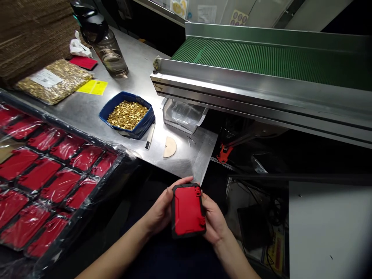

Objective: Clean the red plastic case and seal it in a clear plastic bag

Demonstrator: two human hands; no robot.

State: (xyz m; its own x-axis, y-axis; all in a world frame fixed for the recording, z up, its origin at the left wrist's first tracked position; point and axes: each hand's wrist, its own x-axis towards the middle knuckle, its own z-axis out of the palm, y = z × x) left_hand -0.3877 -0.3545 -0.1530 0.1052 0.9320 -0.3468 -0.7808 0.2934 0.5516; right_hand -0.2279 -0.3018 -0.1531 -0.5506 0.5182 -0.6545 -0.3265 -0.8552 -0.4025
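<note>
Both my hands hold one red and black plastic case (187,210) low in front of me, below the metal table's edge. My left hand (161,209) grips its left side with the fingers curled over the top corner. My right hand (214,223) cups its right side. The case's red face points up at me. On the left lies a tray (122,164) lined with clear film and filled with several similar red parts (59,186).
A blue bin of small gold pieces (127,114) stands on the metal table (186,155), with a pen (150,135) and a tan half-disc (169,147) beside it. A bag of gold pieces (54,80), a water bottle (109,50), and a green conveyor (267,58) lie beyond.
</note>
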